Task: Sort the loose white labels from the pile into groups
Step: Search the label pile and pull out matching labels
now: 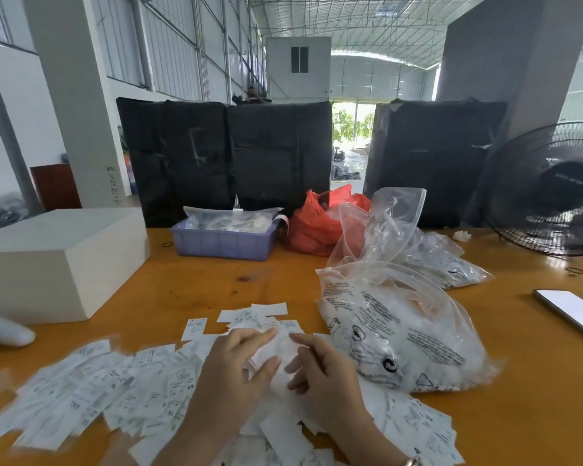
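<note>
A wide pile of loose white labels (91,391) covers the near part of the orange table (196,284), with a few single labels (270,309) lying farther out. Both hands meet over the pile's middle. My left hand (239,368) pinches a small bunch of white labels (276,351) between thumb and fingers. My right hand (320,368) touches the same bunch from the right, fingers bent around its edge. More labels (418,422) spread to the right of my wrists.
A clear plastic bag of labels (401,334) lies right of my hands, another clear bag (428,250) behind it. Farther back stand a blue tray (223,243), a red bag (317,227) and a white box (61,260). A phone (569,311), a fan (549,190) and someone's gloved hand (4,329) are at the edges.
</note>
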Tool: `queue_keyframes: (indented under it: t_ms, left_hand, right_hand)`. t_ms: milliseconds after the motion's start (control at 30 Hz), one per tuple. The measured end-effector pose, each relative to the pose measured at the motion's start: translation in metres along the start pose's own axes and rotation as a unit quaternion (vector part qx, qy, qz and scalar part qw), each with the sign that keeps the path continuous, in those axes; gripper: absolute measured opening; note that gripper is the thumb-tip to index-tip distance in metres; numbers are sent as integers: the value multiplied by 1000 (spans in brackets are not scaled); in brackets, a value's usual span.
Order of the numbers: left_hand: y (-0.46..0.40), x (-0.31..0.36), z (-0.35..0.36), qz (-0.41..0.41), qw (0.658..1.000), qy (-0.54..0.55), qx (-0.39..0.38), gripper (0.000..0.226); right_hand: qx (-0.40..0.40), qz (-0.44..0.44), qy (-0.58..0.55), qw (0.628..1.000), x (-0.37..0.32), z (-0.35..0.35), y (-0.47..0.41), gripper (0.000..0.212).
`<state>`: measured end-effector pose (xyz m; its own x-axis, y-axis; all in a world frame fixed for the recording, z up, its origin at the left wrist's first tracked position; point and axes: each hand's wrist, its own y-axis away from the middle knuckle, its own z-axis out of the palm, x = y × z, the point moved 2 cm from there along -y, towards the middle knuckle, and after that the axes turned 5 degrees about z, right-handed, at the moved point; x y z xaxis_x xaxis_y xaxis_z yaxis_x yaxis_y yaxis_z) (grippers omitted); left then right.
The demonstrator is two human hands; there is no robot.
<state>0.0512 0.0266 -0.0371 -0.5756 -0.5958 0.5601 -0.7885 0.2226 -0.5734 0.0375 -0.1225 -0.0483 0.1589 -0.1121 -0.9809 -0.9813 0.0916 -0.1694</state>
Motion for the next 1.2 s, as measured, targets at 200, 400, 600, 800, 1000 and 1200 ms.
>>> queue_keyframes:
  t_ms: [200, 400, 600, 800, 1000, 1200]
  left_hand:
    - [-2, 2, -5, 3, 999, -25, 25, 12]
    - [2, 8, -2, -39, 999, 33, -10, 34]
    - [0, 11, -3, -34, 999, 32, -16, 10]
    - [-2, 8, -7, -65, 995, 76, 16, 14]
    - [0, 5, -4, -88, 987, 131, -41, 10]
    - [-3, -5, -11, -190, 962, 186, 66, 14]
  right_hand:
    - [-20, -52, 18, 998, -1, 2, -2, 45]
    - [-44, -80, 21, 996, 0, 4, 1, 48]
    - [-29, -79, 8, 996, 0, 1, 0, 43]
    - [-49, -82, 21, 995, 0, 2, 1, 46]
    - [-52, -92, 35, 994, -2, 2, 1, 47]
    - [81, -137, 140, 977, -5, -11, -2, 33]
